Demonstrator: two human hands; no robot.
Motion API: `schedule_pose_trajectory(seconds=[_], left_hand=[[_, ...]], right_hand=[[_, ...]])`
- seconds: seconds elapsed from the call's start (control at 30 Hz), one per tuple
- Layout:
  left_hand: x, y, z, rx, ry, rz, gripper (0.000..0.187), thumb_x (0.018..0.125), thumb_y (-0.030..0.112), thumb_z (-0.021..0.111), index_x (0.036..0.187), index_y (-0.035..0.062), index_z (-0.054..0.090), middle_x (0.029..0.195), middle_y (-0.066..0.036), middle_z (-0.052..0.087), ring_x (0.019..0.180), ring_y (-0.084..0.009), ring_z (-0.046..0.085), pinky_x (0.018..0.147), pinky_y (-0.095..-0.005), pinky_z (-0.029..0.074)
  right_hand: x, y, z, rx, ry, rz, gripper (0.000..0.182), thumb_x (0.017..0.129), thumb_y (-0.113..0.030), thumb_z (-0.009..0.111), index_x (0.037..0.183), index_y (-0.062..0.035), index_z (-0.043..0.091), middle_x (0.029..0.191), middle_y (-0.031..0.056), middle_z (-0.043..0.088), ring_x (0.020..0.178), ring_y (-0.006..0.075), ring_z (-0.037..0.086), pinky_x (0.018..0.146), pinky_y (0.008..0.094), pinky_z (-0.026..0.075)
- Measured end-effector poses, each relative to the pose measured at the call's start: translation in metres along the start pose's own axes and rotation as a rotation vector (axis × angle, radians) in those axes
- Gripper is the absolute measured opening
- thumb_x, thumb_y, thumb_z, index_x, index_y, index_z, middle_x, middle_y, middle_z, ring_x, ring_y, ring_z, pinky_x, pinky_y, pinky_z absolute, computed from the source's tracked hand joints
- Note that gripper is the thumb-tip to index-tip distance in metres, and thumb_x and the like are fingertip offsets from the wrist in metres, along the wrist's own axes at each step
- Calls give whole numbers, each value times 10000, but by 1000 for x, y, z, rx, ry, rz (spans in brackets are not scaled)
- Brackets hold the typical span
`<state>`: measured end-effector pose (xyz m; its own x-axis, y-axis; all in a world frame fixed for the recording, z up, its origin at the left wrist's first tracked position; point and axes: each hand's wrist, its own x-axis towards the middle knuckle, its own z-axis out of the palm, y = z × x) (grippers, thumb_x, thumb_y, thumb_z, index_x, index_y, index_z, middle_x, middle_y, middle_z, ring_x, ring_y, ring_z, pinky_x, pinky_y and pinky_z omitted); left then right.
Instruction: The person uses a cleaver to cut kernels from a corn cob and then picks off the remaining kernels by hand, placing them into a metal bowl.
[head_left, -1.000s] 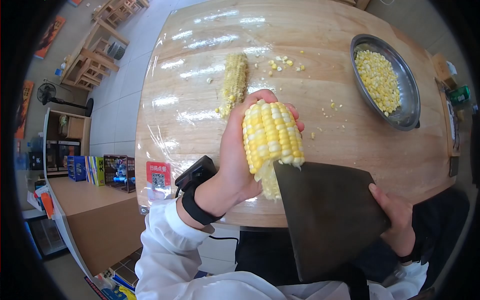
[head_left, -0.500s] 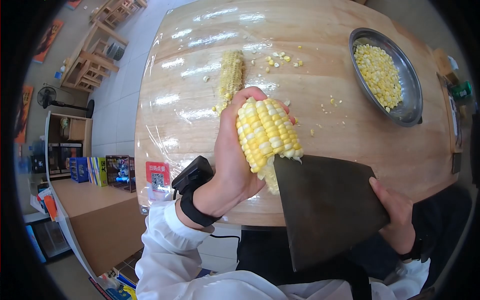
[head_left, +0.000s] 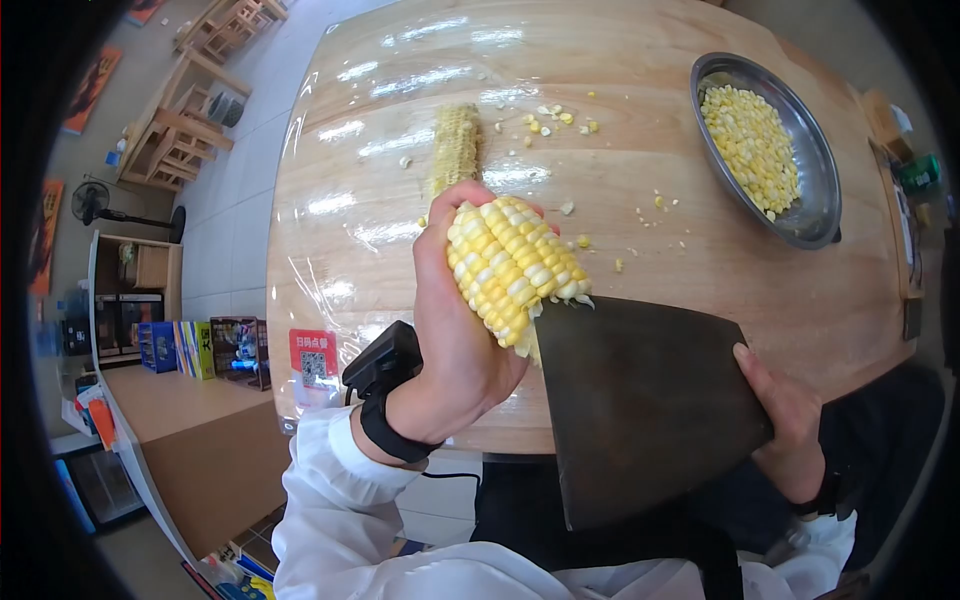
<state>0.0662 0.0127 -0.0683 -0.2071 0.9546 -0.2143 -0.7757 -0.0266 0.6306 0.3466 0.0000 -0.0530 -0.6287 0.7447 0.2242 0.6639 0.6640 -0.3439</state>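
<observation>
My left hand [head_left: 458, 330] is wrapped round an ear of corn [head_left: 512, 262], yellow and white, tilted over the table. In my right hand [head_left: 790, 420] is a wide dark cleaver [head_left: 650, 400]; its handle is hidden. The cleaver's upper corner touches the lower end of the corn, where kernels are cut away. Beyond my left hand lies a stripped corn cob [head_left: 457, 145], its near end hidden by the hand. Loose kernels [head_left: 545, 125] are scattered to the right of that cob.
A metal bowl [head_left: 826, 170] of cut kernels [head_left: 750, 150] stands at the table's far right. A red QR-code card [head_left: 314, 358] lies at the left edge of the wooden table [head_left: 370, 270]. Left of the table is a counter [head_left: 190, 400] with books and baskets.
My left hand and the corn have shifted slightly left, and the corn has turned a little. The cleaver has moved slightly left and up with my right hand.
</observation>
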Motion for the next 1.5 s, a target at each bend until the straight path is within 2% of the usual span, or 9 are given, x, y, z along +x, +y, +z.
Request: schedule_pose_trajectory(seconds=[0.13, 0.3, 0.53, 0.73, 0.8, 0.9, 1.13, 1.3, 1.5], left_hand=[[4, 0, -2, 198, 42, 189, 220, 931, 305, 312, 957, 121, 430, 947, -97, 543, 879, -226, 573, 752, -346, 495], [3, 0, -2, -32, -23, -62, 217, 930, 334, 337, 949, 138, 430, 953, -93, 546, 854, -223, 574, 738, -346, 493], [1, 0, -1, -107, -70, -66, 211, 927, 336, 342, 934, 145, 433, 940, -92, 548, 836, -225, 570, 734, -332, 483], [4, 1, 0, 98, -41, 142, 203, 922, 329, 346, 937, 146, 433, 949, -98, 541, 841, -232, 571, 726, -343, 493], [3, -1, -3, -59, -62, -90, 200, 928, 326, 331, 957, 150, 423, 955, -101, 538, 856, -237, 574, 734, -349, 499], [3, -4, -4, -111, -65, -161, 213, 933, 335, 318, 985, 153, 417, 954, -102, 538, 864, -242, 576, 745, -353, 499], [2, -3, -5, 29, -75, 65, 246, 932, 358, 322, 1017, 151, 424, 960, -103, 541, 857, -247, 580, 732, -354, 502], [6, -2, -3, -2, 29, -171, 241, 926, 342, 340, 1005, 141, 447, 939, -104, 557, 881, -246, 588, 717, -361, 516], [8, -2, -3, 34, 25, -167, 235, 922, 351, 352, 972, 149, 461, 931, -100, 562, 879, -244, 592, 713, -359, 525]], right_hand=[[0, 2, 4, -22, 24, 2, 600, 597, -69, 690, 1184, -51, 567, 565, 77, 448, 480, 232, 493, 482, 341, 394], [2, 2, 1, 29, 0, -14, 581, 612, -76, 695, 1179, -50, 569, 592, 86, 491, 491, 234, 507, 494, 339, 410], [3, -3, -1, 92, 23, -13, 576, 617, -82, 708, 1175, -49, 570, 621, 101, 530, 515, 241, 539, 507, 340, 429], [5, 1, -1, 76, -19, 10, 569, 621, -77, 699, 1174, -40, 568, 632, 107, 543, 517, 245, 542, 500, 333, 428], [5, 2, 0, 90, -9, -3, 566, 622, -74, 697, 1172, -40, 568, 627, 106, 539, 514, 247, 539, 498, 334, 425], [3, 2, -1, 88, -4, -6, 564, 621, -71, 695, 1170, -41, 569, 627, 106, 539, 512, 248, 537, 498, 337, 423], [4, 3, 2, 99, 15, 3, 581, 614, -78, 698, 1179, -45, 565, 612, 97, 522, 505, 248, 529, 496, 343, 416], [4, 7, 0, 39, 17, -4, 587, 604, -79, 698, 1176, -53, 572, 595, 83, 489, 495, 239, 511, 486, 346, 393], [5, 9, -1, -27, 20, -27, 576, 602, -67, 690, 1167, -56, 580, 598, 78, 484, 499, 232, 508, 486, 346, 383]])
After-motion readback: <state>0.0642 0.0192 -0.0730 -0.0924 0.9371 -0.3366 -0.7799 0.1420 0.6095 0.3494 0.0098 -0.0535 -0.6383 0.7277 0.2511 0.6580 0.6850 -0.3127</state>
